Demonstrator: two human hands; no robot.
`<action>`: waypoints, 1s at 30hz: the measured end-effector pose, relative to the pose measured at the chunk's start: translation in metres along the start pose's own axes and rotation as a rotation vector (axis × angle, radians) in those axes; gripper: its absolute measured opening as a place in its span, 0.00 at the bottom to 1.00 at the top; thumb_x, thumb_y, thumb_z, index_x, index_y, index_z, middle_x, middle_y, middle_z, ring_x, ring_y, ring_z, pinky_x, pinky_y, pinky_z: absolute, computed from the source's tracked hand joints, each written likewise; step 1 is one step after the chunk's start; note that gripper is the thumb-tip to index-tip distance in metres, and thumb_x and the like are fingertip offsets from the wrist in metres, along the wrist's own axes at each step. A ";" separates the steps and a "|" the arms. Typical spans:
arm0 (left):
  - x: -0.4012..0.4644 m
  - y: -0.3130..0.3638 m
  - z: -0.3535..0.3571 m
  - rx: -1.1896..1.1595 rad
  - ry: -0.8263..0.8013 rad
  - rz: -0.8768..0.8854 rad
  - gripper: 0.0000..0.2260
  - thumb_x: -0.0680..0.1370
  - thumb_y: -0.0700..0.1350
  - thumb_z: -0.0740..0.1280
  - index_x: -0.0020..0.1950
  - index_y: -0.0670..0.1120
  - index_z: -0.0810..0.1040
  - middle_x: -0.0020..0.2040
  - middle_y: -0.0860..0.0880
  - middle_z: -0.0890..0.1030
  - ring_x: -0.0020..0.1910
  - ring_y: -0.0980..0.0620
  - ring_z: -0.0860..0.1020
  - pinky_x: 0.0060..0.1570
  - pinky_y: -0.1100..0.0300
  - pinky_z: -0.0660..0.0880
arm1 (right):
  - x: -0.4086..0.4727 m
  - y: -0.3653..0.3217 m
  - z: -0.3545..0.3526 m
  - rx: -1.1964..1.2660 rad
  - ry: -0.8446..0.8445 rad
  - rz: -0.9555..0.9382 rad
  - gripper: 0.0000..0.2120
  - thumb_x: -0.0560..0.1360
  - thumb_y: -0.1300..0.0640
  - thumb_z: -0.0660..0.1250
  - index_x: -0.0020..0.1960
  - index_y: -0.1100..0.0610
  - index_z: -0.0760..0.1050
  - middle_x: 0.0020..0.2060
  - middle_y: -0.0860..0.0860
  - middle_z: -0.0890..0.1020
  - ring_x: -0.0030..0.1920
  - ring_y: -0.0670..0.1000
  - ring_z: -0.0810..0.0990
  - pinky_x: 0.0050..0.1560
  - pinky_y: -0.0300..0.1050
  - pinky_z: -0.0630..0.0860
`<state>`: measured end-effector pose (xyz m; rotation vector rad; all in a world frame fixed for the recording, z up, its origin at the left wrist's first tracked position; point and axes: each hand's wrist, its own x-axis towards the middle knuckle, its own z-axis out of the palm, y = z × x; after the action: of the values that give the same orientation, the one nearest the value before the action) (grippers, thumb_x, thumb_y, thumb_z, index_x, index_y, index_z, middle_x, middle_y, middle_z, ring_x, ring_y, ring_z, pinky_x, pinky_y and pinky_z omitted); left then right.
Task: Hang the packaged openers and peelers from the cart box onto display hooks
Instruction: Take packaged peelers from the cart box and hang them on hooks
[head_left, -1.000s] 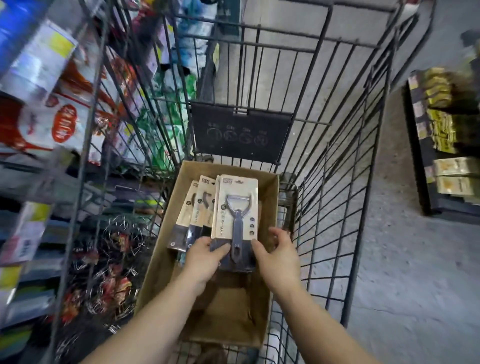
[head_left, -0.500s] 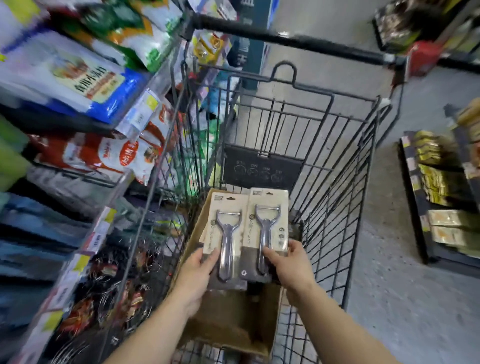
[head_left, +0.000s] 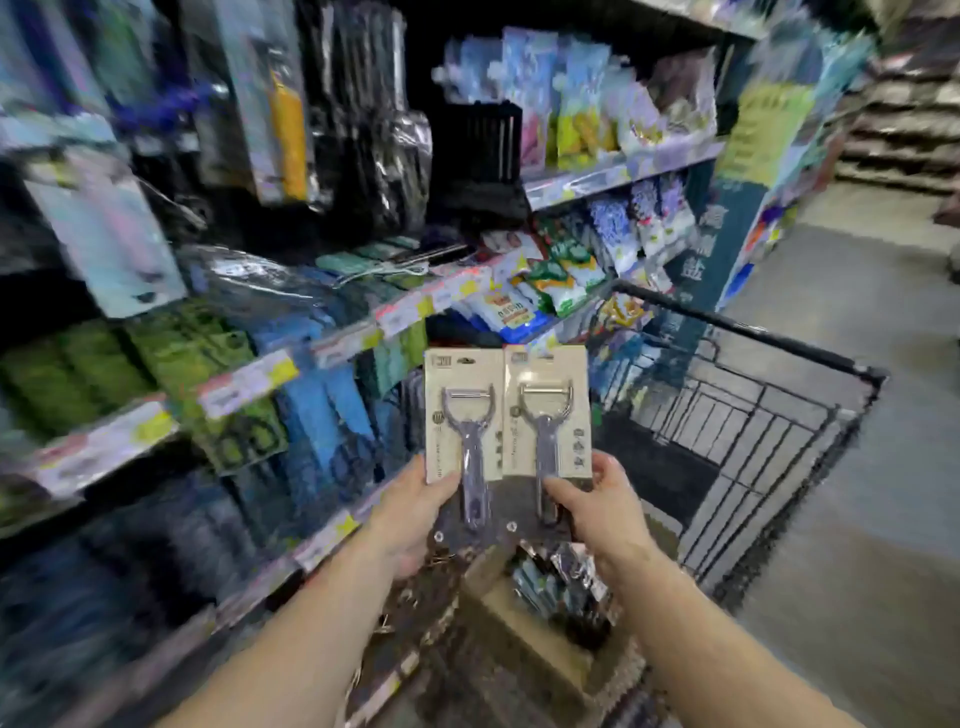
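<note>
Two flat cardboard peeler packs, fingers pinching lower edges.

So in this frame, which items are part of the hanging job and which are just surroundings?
Part of the job:
left hand holding left peeler pack
right hand holding right peeler pack
cardboard box in the cart, more packs inside

Just surroundings:
snack bags on the shelves
price labels
black hanging utensils
</note>
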<state>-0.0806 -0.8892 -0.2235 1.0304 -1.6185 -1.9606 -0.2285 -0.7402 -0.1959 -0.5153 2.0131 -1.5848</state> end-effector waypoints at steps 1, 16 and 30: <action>-0.027 0.008 -0.018 -0.011 0.034 0.017 0.13 0.82 0.43 0.63 0.67 0.45 0.75 0.63 0.41 0.81 0.62 0.39 0.79 0.63 0.38 0.74 | -0.018 -0.011 0.012 0.017 -0.045 -0.033 0.21 0.72 0.59 0.75 0.62 0.54 0.72 0.52 0.50 0.83 0.48 0.49 0.84 0.48 0.48 0.82; -0.415 0.039 -0.286 -0.229 0.884 0.285 0.05 0.80 0.43 0.67 0.55 0.49 0.79 0.54 0.49 0.85 0.51 0.48 0.82 0.56 0.49 0.77 | -0.294 -0.121 0.288 0.043 -0.823 -0.328 0.24 0.72 0.55 0.75 0.64 0.53 0.70 0.56 0.48 0.81 0.55 0.49 0.81 0.58 0.49 0.78; -0.666 0.031 -0.515 -0.243 1.060 0.484 0.09 0.81 0.41 0.64 0.60 0.41 0.79 0.49 0.41 0.87 0.45 0.43 0.85 0.47 0.46 0.82 | -0.578 -0.153 0.520 0.072 -1.065 -0.508 0.16 0.75 0.52 0.72 0.53 0.45 0.66 0.41 0.33 0.68 0.34 0.32 0.74 0.32 0.25 0.71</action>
<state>0.7319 -0.7706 -0.0339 1.1346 -0.8705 -0.9465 0.5430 -0.8378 -0.0442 -1.5315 1.0376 -1.1796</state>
